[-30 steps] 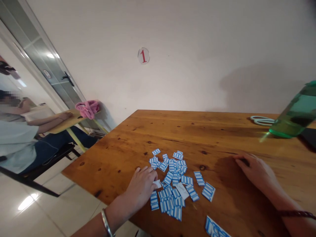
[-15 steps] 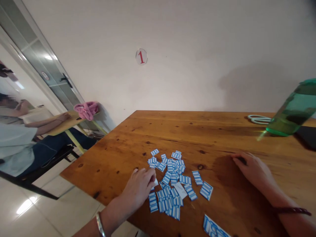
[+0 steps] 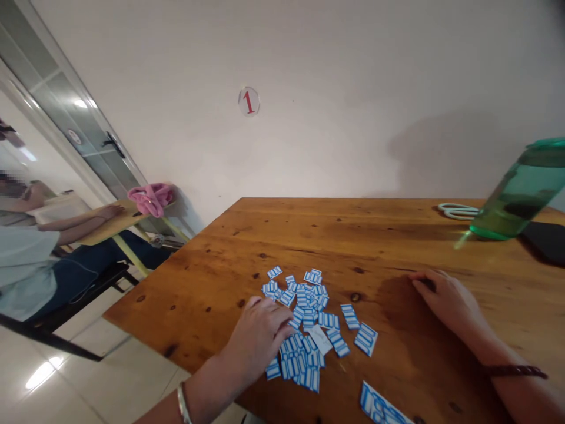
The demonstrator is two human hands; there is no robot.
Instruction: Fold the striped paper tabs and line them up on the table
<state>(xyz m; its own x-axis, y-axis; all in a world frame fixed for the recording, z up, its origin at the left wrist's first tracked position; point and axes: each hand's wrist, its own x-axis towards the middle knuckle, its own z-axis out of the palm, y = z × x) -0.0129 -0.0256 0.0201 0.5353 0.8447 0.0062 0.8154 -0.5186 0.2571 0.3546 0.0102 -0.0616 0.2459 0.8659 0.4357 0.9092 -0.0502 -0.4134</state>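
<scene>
Many small blue-and-white paper cards point(image 3: 304, 362) lie in an overlapping pile at the front middle of the table. My left hand point(image 3: 260, 327) is over the pile's left edge, with the fingers bent down and thumb and forefinger brought close together at the cards. Whatever they pinch is hidden under the hand. One card point(image 3: 320, 340) in the pile shows a plain white face. Off to the right, my right hand point(image 3: 441, 294) rests on the wood, holding nothing, its thumb apart from the fingers. Two separate cards, one of them a striped card point(image 3: 366, 339), lie between the hands.
A larger blue-patterned card point(image 3: 382, 407) lies at the front of the wooden table point(image 3: 273, 227). At the back right are a green bottle point(image 3: 512, 200), a coiled white cable point(image 3: 457, 211) and a dark flat object point(image 3: 545, 241). A person point(image 3: 26, 253) sits at another table on the left.
My left hand has shifted slightly right, further over the cards, and the white piece at its fingertips is no longer visible. My right hand stays resting. The view has turned slightly.
</scene>
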